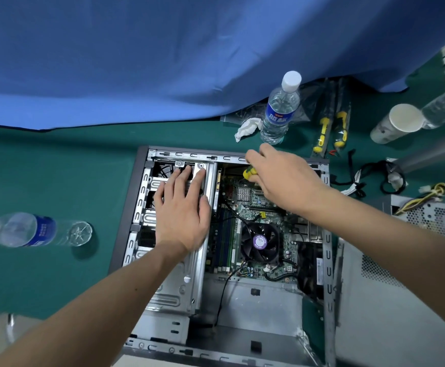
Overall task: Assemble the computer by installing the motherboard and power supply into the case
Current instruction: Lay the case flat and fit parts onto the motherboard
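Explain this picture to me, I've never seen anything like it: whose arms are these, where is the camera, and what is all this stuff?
The camera sits on a person's head, looking down at their own bare arms. They work inside an open computer case lying on a green table. The motherboard, with its round fan, is already inside. The left hand rests flat on the metal drive cage. The right hand holds a yellow-handled screwdriver in its grip. The power supply waits outside, to the right. Nearby are water bottles, one standing and one lying.

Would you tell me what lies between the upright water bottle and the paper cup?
In the head view, two yellow-handled screwdrivers in clear packaging lie on the green mat between the upright water bottle and the paper cup.
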Tool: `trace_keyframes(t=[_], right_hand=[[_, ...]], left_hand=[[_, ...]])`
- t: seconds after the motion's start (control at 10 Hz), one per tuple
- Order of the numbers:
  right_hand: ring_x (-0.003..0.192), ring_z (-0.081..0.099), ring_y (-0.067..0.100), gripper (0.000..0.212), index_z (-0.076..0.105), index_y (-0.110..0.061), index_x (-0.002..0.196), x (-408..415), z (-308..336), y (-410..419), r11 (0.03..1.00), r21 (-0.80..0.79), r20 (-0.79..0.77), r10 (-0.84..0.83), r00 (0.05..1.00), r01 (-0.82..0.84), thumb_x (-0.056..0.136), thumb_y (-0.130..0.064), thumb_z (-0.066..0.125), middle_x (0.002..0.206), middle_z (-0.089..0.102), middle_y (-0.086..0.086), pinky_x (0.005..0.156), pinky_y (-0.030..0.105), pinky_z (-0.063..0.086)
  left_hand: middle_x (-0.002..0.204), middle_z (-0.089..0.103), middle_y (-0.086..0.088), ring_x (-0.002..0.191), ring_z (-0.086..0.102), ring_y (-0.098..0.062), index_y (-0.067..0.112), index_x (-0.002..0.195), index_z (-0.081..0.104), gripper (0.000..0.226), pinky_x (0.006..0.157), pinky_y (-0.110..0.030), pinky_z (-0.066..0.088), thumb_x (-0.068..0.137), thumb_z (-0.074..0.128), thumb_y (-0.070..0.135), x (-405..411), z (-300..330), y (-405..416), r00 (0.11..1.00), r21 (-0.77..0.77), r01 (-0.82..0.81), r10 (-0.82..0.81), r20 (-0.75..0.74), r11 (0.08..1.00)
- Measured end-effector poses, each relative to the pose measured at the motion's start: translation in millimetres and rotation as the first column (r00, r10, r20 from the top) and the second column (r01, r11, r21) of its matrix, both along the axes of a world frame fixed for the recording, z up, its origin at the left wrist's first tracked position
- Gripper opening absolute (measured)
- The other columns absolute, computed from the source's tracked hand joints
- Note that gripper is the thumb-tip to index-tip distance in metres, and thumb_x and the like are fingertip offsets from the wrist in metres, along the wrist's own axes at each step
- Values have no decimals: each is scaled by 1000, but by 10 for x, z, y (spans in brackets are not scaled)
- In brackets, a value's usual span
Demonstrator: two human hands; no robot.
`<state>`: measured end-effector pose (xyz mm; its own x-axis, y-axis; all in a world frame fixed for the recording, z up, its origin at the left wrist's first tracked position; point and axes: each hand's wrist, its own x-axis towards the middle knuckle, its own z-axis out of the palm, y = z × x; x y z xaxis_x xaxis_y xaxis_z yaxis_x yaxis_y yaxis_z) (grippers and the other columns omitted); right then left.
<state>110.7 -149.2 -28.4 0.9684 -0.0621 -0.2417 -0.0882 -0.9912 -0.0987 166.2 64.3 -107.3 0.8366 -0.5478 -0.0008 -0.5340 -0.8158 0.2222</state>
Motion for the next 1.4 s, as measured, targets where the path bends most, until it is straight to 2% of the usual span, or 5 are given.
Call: trace_keyframes(t=[0.5,0.8,1.0,1.2,1.4], right_hand=[[54,42,26,36,51,-11,107,27,-52,149,982,-164,7,-90,996,90,104,-45,37,86,44,7,47,32,31],[72,53,28,26,45,-14,118,13,2,136,992,127,-70,-17,997,26,95,-7,54,110,41,10,62,44,51],[71,61,31,37,48,-12,104,89,-27,181,978,-164,20,-126,992,127,104,-46,34,94,57,10,54,35,36],[67,48,24,35,42,-16,122,30,14,180,981,185,-71,-46,996,59,91,-5,55,110,36,7,58,42,46],[75,64,30,36,47,-14,112,58,-26,370,980,-180,-25,-96,995,90,104,-47,36,100,57,8,54,34,37]], left_hand=[[153,39,-5,146,25,-22,26,148,38,54,116,-48,21,96,31,38,1,1,5,1000,23,-5,5,-20,1000],[154,38,-5,146,23,-23,27,149,35,54,117,-48,18,96,30,38,0,16,-4,999,24,-4,5,-33,1000],[155,36,-5,147,21,-23,28,150,33,54,117,-47,15,97,29,38,7,11,-2,999,26,-1,2,-41,1000],[155,36,-5,147,21,-23,27,150,33,55,118,-48,15,97,28,39,9,15,1,999,27,3,-1,-43,1000],[155,37,-5,147,22,-24,28,150,33,54,117,-47,13,97,29,38,10,-15,15,999,13,6,-5,-38,1000]])
